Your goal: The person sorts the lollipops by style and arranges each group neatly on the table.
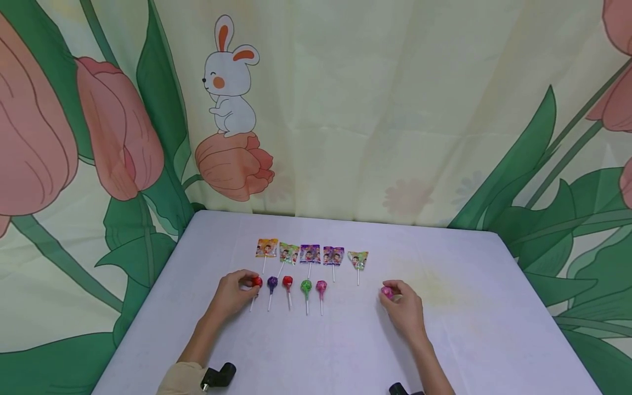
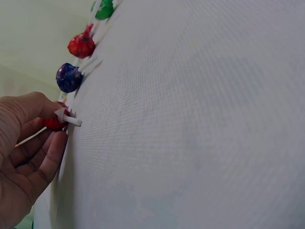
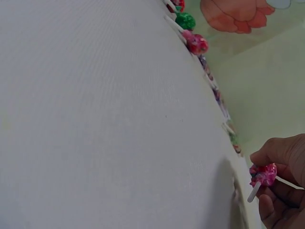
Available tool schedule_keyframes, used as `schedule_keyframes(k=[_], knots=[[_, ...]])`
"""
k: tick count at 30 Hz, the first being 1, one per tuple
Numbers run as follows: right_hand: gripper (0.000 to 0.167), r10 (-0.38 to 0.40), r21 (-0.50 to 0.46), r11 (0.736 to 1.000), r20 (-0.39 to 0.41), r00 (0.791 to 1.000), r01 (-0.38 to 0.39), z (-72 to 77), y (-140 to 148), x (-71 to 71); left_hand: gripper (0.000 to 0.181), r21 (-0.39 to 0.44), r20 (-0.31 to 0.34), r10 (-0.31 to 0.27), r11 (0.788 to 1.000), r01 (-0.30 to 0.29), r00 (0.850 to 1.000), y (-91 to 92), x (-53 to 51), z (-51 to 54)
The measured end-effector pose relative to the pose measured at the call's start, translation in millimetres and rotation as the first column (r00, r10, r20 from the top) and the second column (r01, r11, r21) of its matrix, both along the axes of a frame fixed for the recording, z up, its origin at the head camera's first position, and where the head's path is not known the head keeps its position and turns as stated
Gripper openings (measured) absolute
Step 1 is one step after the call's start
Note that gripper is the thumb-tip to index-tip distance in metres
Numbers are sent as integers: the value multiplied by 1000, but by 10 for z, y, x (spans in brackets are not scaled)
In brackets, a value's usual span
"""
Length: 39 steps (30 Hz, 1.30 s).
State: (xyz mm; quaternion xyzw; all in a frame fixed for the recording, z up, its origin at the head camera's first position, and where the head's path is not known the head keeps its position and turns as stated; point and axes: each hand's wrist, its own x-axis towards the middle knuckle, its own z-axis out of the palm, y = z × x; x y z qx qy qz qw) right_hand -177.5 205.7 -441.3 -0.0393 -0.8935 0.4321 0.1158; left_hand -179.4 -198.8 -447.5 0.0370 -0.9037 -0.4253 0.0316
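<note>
At the left end of the front row, my left hand point(image 1: 234, 294) pinches a red lollipop point(image 1: 257, 281) by its round head, the stick pointing toward me. My right hand point(image 1: 406, 310) holds a pink lollipop point(image 1: 387, 292) between thumb and fingers, off to the right of the rows; its white stick shows in the right wrist view. Beside the left hand lie a purple lollipop point(image 1: 272, 282), another red lollipop point(image 1: 288, 281), a green lollipop point(image 1: 306, 286) and a second pink lollipop point(image 1: 321, 286), all with sticks toward me.
Behind them lies a row of flat-wrapped lollipops: an orange packet point(image 1: 266, 248), a green packet point(image 1: 289, 253), two purple packets point(image 1: 310, 254) and a green triangular packet point(image 1: 357, 259). A white cloth covers the table point(image 1: 306, 356). A printed curtain point(image 1: 345, 109) hangs behind its far edge.
</note>
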Motion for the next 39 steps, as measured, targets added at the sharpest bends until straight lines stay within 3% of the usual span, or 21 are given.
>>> schedule_keyframes(k=[14, 20, 39], knots=[[27, 59, -31, 998, 3, 998, -59, 45, -325, -41, 30, -7, 10, 9, 1000, -9, 1000, 9, 1, -4], [26, 83, -50, 995, -30, 996, -84, 41, -432, -66, 29, 1, 9, 6, 1000, -6, 1000, 12, 2, 4], [24, 158, -112, 982, 42, 986, -153, -28, -741, -94, 29, -7, 11, 14, 1000, -14, 1000, 22, 6, 1]])
